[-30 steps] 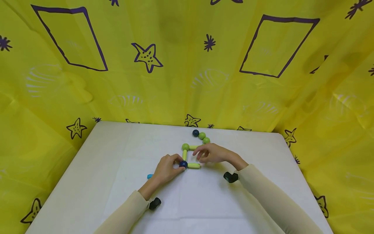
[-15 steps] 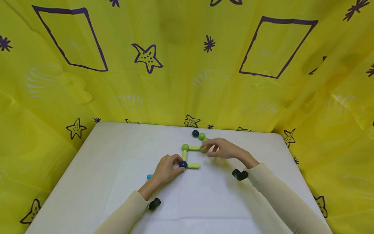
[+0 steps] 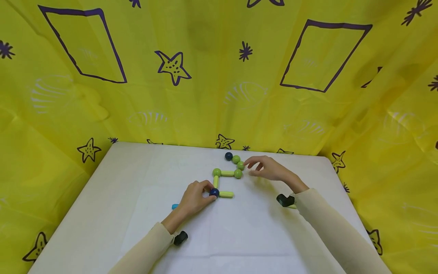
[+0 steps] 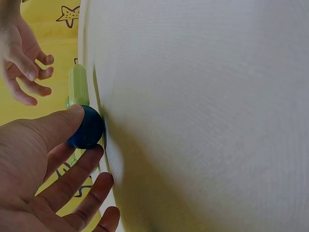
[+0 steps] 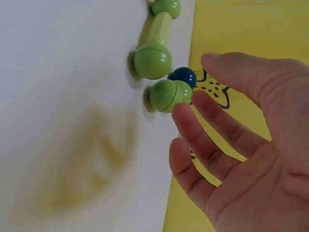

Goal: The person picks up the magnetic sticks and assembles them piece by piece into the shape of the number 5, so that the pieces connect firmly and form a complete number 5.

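My left hand pinches a dark blue ball between thumb and fingers at a corner of a small frame on the table. A yellow-green rod points right from this ball, and another rod runs back to a green ball. From there a third rod leads to a second green ball. My right hand hovers with loosely bent, spread fingers, its fingertips right beside a green ball of the row behind the frame. Nothing is between its fingers.
That row continues with another green ball and a dark blue ball towards the table's back edge. A blue piece peeks out behind my left wrist. Part of a yellow-green piece shows beside the right sleeve. Yellow curtain surrounds the white table.
My right hand has moved right and back, away from the upper rod, uncovering the green ball at its end. The left hand stays on the dark blue ball.
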Motion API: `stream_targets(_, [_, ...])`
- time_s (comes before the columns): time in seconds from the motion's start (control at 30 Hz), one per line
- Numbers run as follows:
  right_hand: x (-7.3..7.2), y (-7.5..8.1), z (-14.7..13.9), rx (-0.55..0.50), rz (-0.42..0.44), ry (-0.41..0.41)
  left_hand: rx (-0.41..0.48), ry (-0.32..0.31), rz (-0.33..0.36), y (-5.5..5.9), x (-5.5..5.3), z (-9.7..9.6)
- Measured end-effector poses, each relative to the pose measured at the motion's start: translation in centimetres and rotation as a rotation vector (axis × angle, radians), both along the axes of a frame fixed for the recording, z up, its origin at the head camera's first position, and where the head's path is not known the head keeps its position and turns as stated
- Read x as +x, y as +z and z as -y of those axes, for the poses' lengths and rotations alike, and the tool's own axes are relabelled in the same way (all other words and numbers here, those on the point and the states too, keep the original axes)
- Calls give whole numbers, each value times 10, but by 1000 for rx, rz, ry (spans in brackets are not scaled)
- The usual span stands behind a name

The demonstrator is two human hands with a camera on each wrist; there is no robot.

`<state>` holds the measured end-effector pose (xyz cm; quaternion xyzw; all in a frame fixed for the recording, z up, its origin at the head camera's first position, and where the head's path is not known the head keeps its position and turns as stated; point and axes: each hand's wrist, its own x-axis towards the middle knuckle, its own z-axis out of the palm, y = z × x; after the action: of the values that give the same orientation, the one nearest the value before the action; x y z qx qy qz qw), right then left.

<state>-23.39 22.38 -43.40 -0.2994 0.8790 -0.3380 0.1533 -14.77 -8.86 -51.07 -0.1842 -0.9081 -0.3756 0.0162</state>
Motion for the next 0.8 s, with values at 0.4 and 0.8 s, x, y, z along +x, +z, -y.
stream_targets(0.4, [-17,-29,8,-24,9,-155,-2,-7,-3,0,0,2])
stream_targets(0.8, [-30,-51,17,-74,78,-247,-1,1,5,2,1,1])
